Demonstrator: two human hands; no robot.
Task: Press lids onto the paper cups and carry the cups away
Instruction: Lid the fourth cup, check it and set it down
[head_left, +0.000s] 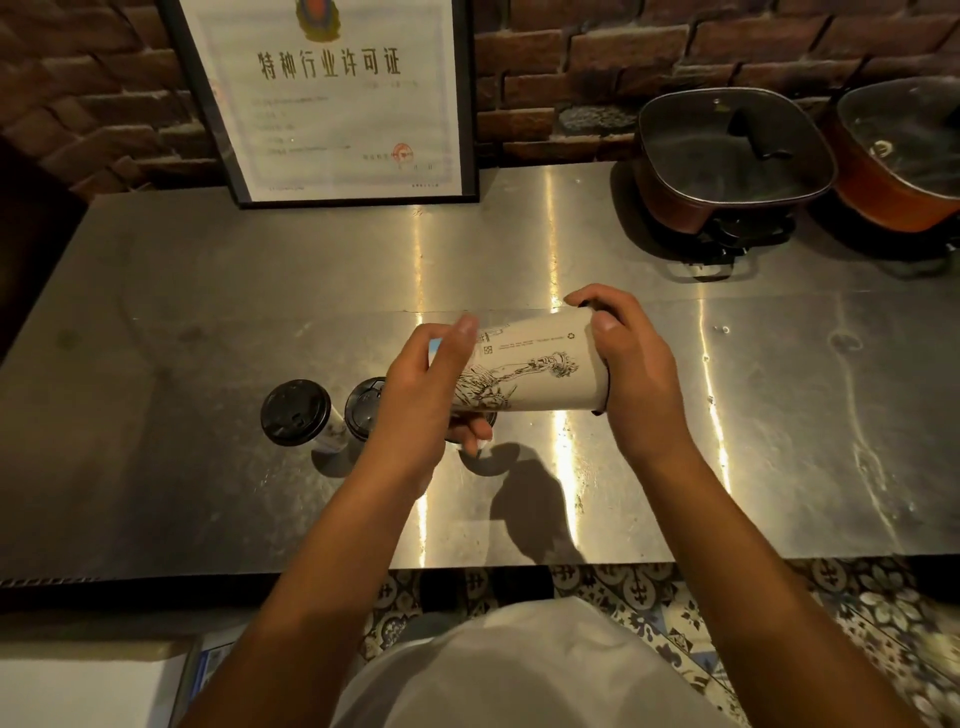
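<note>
While two lidded cups (300, 415) stand at centre-left on the counter (208, 291), the left hand (415, 400) grips the narrow end of a cup (535, 364) held sideways at mid-frame above the counter. Right of it, the right hand (631, 374) curls round the cup's wide end, over a black lid (597, 413). Two pots (727, 156) sit upper right.

Top (524, 670): we wear a plain white garment.
Forearms (291, 582): ours are bare, no sleeves showing.
Wrists: no watch or bands.
</note>
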